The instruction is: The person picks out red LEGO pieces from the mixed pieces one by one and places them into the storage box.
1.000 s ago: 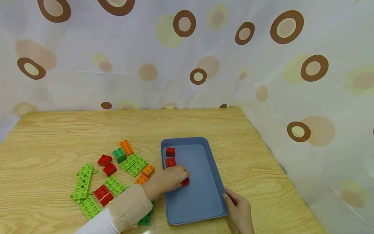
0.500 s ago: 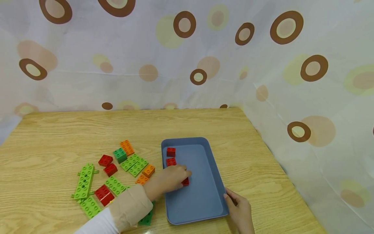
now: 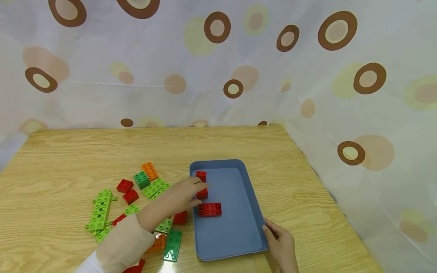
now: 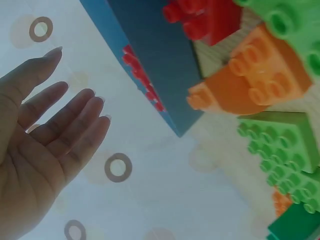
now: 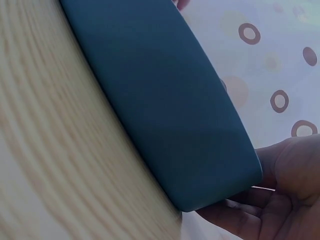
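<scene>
My left hand (image 3: 186,192) hovers over the left rim of the blue-grey tray (image 3: 235,220). In the left wrist view that hand (image 4: 50,130) shows loosely extended fingers with nothing between them. Inside the tray, along its left side, lie a small red brick (image 3: 201,174), another red brick (image 3: 202,194) partly behind my fingers, and a long red brick (image 3: 209,209) lying crosswise. My right hand (image 3: 280,242) grips the tray's right wall near its front corner. The right wrist view has the fingers and thumb (image 5: 270,167) about the corner of the tray.
Left of the tray lie several loose building bricks: a long light-green piece (image 3: 100,210), a dark-green plate (image 3: 172,245), a green brick (image 3: 141,180), an orange brick (image 3: 150,171) and red bricks (image 3: 131,196). My left forearm covers part of the pile. A patterned sheet (image 3: 153,76) hangs behind the wooden table (image 3: 307,204).
My left hand has let go of the long red brick, which stays in the tray, and has drawn back up and to the left. The right hand keeps its hold on the tray.
</scene>
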Demonstrator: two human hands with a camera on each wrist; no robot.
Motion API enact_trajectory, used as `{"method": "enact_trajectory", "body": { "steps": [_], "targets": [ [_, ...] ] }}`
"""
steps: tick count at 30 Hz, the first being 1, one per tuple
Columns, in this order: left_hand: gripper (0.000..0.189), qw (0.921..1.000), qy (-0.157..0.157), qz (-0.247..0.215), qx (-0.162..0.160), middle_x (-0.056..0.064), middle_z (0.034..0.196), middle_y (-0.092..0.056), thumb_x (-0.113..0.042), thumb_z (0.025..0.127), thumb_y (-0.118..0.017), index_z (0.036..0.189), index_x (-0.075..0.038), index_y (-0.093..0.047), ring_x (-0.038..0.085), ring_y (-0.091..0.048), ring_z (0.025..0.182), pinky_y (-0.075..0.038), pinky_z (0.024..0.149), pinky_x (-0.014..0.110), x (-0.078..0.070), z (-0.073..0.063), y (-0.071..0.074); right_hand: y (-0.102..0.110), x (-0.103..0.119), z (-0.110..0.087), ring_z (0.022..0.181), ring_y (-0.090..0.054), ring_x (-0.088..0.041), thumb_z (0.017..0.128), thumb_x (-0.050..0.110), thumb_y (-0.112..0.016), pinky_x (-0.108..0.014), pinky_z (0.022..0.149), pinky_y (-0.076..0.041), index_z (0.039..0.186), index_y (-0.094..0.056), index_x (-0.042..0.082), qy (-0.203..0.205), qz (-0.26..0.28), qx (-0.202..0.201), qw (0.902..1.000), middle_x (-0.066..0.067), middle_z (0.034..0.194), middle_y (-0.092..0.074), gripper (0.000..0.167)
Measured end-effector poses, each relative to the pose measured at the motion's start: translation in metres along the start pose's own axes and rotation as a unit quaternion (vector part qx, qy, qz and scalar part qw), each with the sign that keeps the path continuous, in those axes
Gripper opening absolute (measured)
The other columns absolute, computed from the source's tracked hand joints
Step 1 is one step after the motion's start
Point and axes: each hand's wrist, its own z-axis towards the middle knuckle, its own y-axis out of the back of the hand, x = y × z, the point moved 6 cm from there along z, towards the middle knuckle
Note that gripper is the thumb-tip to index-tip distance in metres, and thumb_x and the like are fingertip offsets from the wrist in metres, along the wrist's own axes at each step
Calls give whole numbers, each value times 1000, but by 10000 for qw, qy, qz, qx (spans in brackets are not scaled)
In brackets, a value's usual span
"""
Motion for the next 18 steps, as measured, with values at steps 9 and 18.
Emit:
{"method": "enact_trajectory", "body": {
  "steps": [9,18],
  "targets": [
    [38,9987,220,-456,62,16,112,-60,-11,82,-69,117,1,-60,25,-60,97,-54,81,34,11,-31,-10,0,0,0,105,-61,-31,93,7,-53,-21,72,-53,118,-60,-4,-9,-30,54,10000,-23,118,-61,29],
    [36,9948,304,-827,504,12,105,-60,-8,81,-70,114,0,-62,24,-58,95,-52,83,35,13,-46,-25,1,0,1,104,-62,-27,92,8,-54,-9,68,-47,117,-61,-4,62,-94,-32,9999,-21,117,-62,29]
  ]
}}
